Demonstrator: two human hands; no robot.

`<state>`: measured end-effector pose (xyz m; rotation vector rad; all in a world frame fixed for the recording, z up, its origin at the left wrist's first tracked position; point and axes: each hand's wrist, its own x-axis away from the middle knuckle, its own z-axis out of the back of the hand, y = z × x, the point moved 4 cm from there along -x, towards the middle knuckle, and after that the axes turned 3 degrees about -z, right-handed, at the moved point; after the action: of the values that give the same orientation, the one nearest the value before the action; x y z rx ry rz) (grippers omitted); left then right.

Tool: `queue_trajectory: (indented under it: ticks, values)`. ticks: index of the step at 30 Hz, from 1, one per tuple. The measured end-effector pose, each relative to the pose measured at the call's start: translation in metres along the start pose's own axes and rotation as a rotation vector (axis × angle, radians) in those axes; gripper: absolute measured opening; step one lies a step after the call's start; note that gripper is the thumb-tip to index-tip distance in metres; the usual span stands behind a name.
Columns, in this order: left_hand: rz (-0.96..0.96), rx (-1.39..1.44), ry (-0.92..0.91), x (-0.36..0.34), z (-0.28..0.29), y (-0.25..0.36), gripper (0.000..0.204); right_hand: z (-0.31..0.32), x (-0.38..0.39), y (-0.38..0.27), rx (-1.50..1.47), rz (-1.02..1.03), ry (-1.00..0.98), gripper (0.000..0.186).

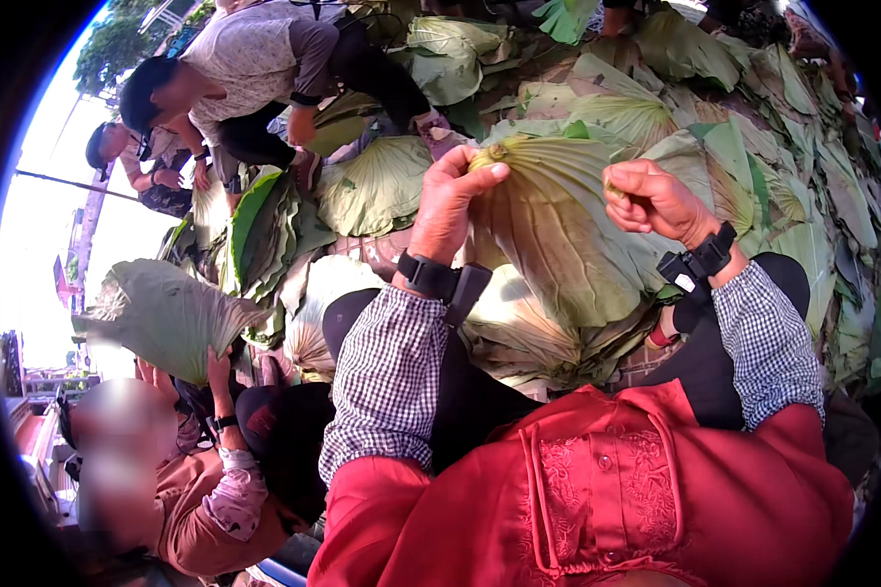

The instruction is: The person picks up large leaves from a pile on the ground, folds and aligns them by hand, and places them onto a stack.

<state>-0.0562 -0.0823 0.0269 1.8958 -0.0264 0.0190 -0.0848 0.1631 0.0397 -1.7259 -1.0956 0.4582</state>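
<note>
My left hand (448, 203) grips a large lotus leaf (558, 220) near its gathered, yellowish stem end, thumb on top. The leaf hangs down and to the right in folds, its ribs spreading from that end. Right of the leaf, my right hand (659, 202) is raised and closed, thumb pressed against the curled fingers. A tiny yellowish bit seems to show at its fingertips, too small to name. Beneath the held leaf lies a pile of lotus leaves (519, 328).
Stacked lotus leaves (646, 117) cover much of the ground ahead and to the right. At left, a seated person (210, 499) holds up another leaf (166, 313). Farther off, a person in a patterned shirt (255, 68) bends over leaves, with another person (152, 176) behind.
</note>
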Motion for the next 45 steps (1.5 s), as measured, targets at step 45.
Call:
queue_trajectory:
  ticks: [45]
  values:
    - [0.339,0.726,0.132,0.046,-0.013,-0.085,0.021,0.077,0.036,-0.058,0.085,0.270,0.583,0.045]
